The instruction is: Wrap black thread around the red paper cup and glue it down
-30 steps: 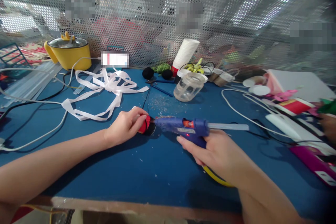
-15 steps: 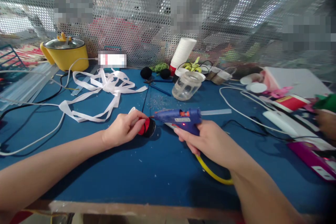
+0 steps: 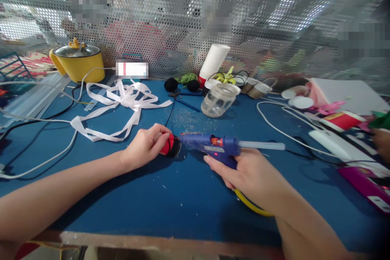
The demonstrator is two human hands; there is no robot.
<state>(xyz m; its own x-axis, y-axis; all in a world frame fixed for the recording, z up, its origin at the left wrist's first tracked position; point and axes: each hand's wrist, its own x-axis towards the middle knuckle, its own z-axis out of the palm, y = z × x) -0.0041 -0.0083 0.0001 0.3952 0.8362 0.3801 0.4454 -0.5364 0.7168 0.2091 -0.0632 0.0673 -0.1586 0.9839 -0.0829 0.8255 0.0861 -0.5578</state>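
Seeing right hand [image 3: 251, 170] gripping glue gun [image 3: 201, 142], left hand [image 3: 142, 148] pinching red-black piece [image 3: 171, 147], we flag burnt fingers [image 3: 159, 143] if the blurred nozzle [image 3: 178, 139], apparently close, slips.

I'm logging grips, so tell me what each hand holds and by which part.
The right hand holds the blue glue gun by its handle; the left hand holds the red-and-black piece by its red part.
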